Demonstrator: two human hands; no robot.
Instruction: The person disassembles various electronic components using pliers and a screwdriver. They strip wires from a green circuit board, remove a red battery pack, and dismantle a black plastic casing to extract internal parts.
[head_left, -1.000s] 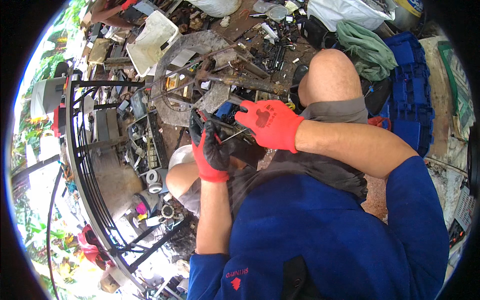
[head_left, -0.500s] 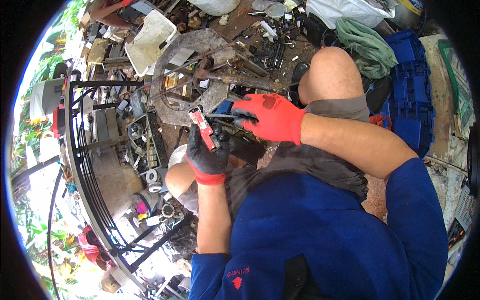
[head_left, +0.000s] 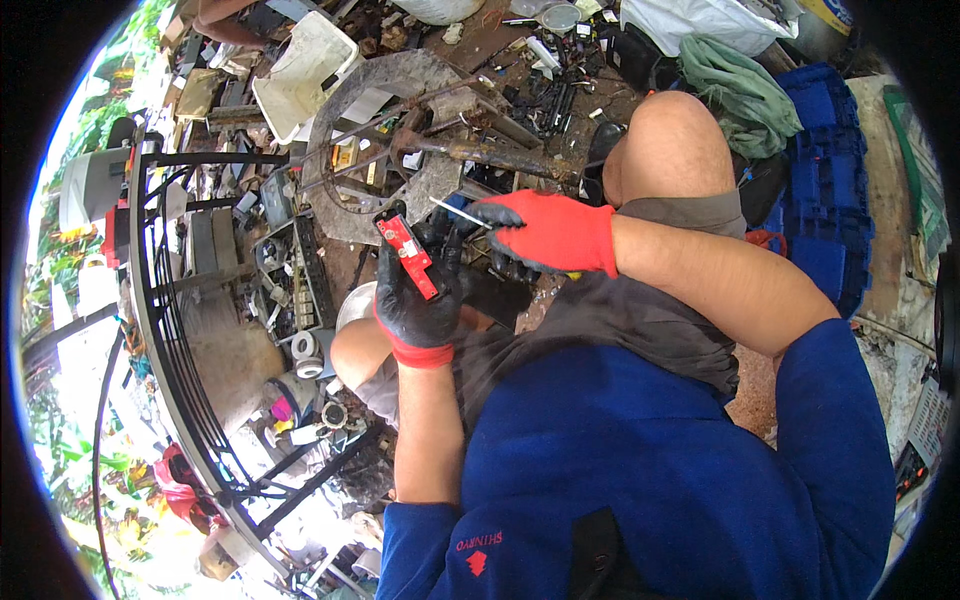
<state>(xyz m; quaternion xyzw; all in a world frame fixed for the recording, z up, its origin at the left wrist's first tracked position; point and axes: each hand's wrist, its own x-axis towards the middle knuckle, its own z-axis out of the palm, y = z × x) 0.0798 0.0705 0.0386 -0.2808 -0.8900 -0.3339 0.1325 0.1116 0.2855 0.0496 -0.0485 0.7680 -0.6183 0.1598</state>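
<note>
the fingers [head_left: 452,258] of the left hand [head_left: 415,312] hold a flat red part [head_left: 408,255], which lies slantwise along the black-coated palm, facing up toward my head camera. from my seat i see the right hand [head_left: 560,232] closed around a slim tool [head_left: 458,211]; its pale metal shaft points left, the tip near the red part's upper end, seemingly without touching it. beyond both hands lies a worn grey frame [head_left: 425,70] with a rusty bar [head_left: 495,157] across it. i make out a tilted white bin [head_left: 300,85] farther off, blue crates [head_left: 825,190] at right near a green cloth [head_left: 735,95], and a black rack [head_left: 150,300] along the left.
</note>
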